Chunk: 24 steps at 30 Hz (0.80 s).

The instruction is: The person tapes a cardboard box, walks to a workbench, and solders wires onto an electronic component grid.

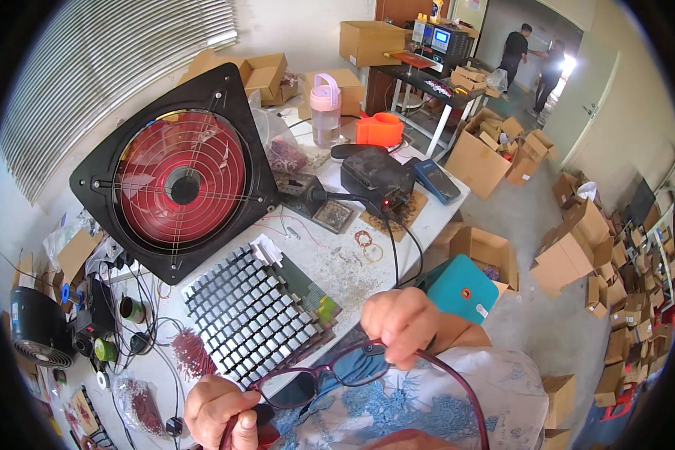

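Observation:
A pair of eyeglasses (292, 388) with dark purplish-red frames is spread open in front of my body. My left hand (221, 412) is closed around its left temple, close to the hinge. At the other hinge, my right hand (401, 322) pinches the frame, and the right temple curves down toward the lower edge. Just beyond the glasses lies a block of white rectangular parts (251, 307) in rows on a dark board. A bundle of thin red wires (193, 352) rests beside that block, near my left hand.
A black fan with a red guard (180, 180) stands on the worktable. Behind are a soldering station (375, 176), an orange holder (379, 129) and a pink-lidded bottle (325, 112). Cables crowd the left. A teal stool (461, 289) and many cardboard boxes (574, 247) occupy the right; two people stand by the doorway.

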Each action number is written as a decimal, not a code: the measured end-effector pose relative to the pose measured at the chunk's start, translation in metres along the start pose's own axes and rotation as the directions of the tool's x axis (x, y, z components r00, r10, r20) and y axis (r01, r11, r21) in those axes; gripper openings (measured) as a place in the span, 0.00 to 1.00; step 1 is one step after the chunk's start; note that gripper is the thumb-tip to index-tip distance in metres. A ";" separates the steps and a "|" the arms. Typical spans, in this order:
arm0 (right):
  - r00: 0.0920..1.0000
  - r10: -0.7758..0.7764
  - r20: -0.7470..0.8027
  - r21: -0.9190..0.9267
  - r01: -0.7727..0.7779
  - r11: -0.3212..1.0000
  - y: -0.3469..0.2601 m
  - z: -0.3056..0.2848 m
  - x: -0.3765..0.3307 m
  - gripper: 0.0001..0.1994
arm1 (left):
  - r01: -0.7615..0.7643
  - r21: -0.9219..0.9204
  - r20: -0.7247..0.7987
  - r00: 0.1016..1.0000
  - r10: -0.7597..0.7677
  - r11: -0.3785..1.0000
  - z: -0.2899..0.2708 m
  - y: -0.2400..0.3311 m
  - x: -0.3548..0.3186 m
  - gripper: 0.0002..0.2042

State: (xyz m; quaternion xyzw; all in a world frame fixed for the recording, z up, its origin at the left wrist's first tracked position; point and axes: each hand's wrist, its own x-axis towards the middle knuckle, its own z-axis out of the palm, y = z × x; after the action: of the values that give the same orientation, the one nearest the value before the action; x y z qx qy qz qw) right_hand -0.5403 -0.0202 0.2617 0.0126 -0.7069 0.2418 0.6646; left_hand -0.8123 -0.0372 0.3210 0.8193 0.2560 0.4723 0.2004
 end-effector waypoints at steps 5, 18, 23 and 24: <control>0.991 -0.034 -0.130 0.070 0.044 0.997 -0.011 0.006 0.001 0.10 | 0.002 -0.165 -0.283 0.958 -0.050 0.986 0.020 0.000 0.001 0.17; 0.910 -0.195 -0.367 -0.237 0.112 0.965 -0.039 0.033 0.027 0.06 | -0.158 -0.414 -0.355 0.935 0.001 0.896 0.024 0.000 0.012 0.17; 0.907 -0.287 -0.307 -0.297 0.195 0.935 -0.045 0.026 0.042 0.08 | -0.265 -0.499 -0.262 0.954 0.149 0.825 0.015 -0.005 0.036 0.15; 0.895 -0.307 -0.325 -0.263 0.227 0.938 -0.043 0.029 0.045 0.11 | -0.326 -0.504 -0.189 0.945 0.265 0.800 0.009 -0.002 0.040 0.14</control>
State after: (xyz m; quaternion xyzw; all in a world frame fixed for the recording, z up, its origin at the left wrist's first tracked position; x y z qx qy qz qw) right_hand -0.5579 -0.0544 0.3182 -0.0075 -0.5865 0.0669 0.8072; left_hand -0.7880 -0.0123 0.3427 0.7350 -0.0042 0.5938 0.3273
